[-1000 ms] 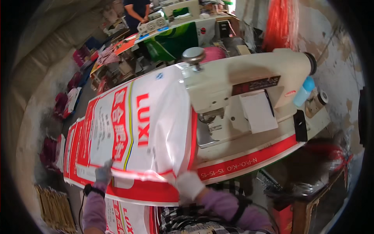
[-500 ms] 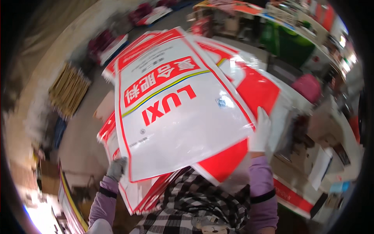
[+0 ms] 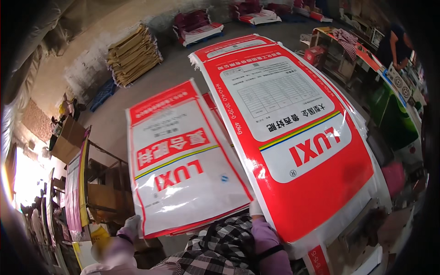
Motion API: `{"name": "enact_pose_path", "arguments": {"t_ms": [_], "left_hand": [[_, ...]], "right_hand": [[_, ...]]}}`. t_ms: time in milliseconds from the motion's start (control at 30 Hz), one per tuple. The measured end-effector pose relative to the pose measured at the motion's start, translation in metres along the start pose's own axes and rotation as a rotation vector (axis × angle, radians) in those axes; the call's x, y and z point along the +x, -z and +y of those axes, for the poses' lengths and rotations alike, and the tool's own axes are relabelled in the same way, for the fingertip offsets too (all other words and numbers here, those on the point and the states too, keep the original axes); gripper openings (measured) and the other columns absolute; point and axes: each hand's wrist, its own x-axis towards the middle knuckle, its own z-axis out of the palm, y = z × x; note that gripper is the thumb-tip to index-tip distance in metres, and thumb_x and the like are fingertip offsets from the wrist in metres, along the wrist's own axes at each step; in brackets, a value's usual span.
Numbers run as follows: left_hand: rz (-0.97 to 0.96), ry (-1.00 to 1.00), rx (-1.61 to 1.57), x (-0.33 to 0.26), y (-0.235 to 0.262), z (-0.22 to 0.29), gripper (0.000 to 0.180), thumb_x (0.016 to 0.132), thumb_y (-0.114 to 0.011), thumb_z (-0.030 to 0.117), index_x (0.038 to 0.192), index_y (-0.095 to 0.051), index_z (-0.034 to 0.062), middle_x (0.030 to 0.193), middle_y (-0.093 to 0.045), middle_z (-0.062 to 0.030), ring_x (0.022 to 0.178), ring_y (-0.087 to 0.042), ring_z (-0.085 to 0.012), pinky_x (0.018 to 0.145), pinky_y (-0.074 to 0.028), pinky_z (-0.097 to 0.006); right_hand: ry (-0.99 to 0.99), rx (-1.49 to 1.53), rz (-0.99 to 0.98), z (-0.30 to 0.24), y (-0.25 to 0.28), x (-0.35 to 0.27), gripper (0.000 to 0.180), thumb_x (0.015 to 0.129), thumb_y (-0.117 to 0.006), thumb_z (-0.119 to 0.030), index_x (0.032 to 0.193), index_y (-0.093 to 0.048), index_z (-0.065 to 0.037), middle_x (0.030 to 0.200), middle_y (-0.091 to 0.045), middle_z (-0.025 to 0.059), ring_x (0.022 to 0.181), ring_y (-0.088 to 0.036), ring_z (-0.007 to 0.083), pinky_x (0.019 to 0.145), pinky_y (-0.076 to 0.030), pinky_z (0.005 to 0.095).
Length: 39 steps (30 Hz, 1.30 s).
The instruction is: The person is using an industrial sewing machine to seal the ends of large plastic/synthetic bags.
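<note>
A flat white woven sack (image 3: 192,201) with red borders and red printing lies on the left, over other sacks. At its near left corner, my gloved left hand (image 3: 132,223) is closed on the edge. My gloved right hand (image 3: 255,208) pinches its near right corner, with the fingers partly hidden. Directly right of that hand rises a stack of flat red-and-white sacks, its top red sack (image 3: 311,201) showing a white printed panel. Both hands are low in view, close to my checked apron (image 3: 215,243).
Tan folded sacks (image 3: 133,57) are piled by the far left wall. Sack bundles on pallets (image 3: 204,34) line the back. At far right, a person (image 3: 398,48) stands by a cluttered bench (image 3: 373,62). A metal rack with cardboard boxes (image 3: 71,137) is at left.
The white sack has come off the red stack, leftward, onto the left pile. Both hands moved with it, and the red sack's printed face is now uncovered. My view has turned.
</note>
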Motion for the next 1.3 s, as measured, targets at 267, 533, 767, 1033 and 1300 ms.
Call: {"name": "enact_pose_path", "arguments": {"t_ms": [267, 533, 767, 1033, 1300], "left_hand": [[0.188, -0.263, 0.960, 0.090, -0.027, -0.032, 0.032, 0.083, -0.062, 0.015, 0.114, -0.060, 0.0073, 0.106, -0.063, -0.0152, 0.104, -0.060, -0.0318, 0.092, -0.046, -0.038], [-1.084, -1.596, 0.898, -0.299, -0.489, 0.055, 0.034, 0.074, -0.071, 0.026, 0.100, -0.064, 0.0052, 0.095, -0.066, -0.0104, 0.093, -0.060, -0.0306, 0.088, -0.042, -0.044], [-1.452, -1.645, 1.376, -0.328, -0.599, -0.023, 0.018, 0.079, -0.068, 0.027, 0.089, -0.067, 0.0127, 0.090, -0.069, -0.0072, 0.082, -0.065, -0.0271, 0.073, -0.047, -0.045], [-1.641, -0.679, 0.810, -0.354, -0.573, 0.019, 0.010, 0.087, -0.065, 0.004, 0.093, -0.070, -0.0011, 0.088, -0.068, -0.0044, 0.087, -0.063, -0.0111, 0.084, -0.050, -0.027], [-1.411, -0.639, 0.285, -0.369, -0.572, 0.078, 0.010, 0.087, -0.064, 0.005, 0.079, -0.069, 0.0003, 0.079, -0.065, -0.0012, 0.086, -0.060, -0.0082, 0.093, -0.046, -0.029]], "right_hand": [[-0.012, -0.010, 0.035, -0.026, 0.031, -0.013, 0.039, 0.095, -0.045, -0.017, 0.128, -0.053, 0.000, 0.128, -0.054, 0.0260, 0.122, -0.050, 0.0389, 0.106, -0.035, 0.0452], [0.077, 0.425, -0.027, -0.118, 0.136, -0.075, 0.025, 0.089, -0.050, -0.020, 0.102, -0.063, -0.004, 0.094, -0.065, 0.0204, 0.091, -0.062, 0.0358, 0.085, -0.047, 0.0401], [0.174, 0.122, -0.280, -0.082, 0.258, -0.149, 0.024, 0.090, -0.052, -0.023, 0.099, -0.064, -0.004, 0.090, -0.067, 0.0156, 0.084, -0.065, 0.0316, 0.077, -0.051, 0.0398], [-0.303, 0.020, 0.302, -0.018, 0.308, -0.119, 0.030, 0.089, -0.061, -0.028, 0.085, -0.061, 0.002, 0.081, -0.062, 0.0181, 0.077, -0.061, 0.0358, 0.070, -0.048, 0.0404], [-0.209, -0.161, 0.555, 0.019, 0.267, -0.155, 0.013, 0.074, -0.067, -0.010, 0.083, -0.064, -0.001, 0.099, -0.063, 0.0123, 0.089, -0.057, 0.0289, 0.082, -0.046, 0.0407]]}}
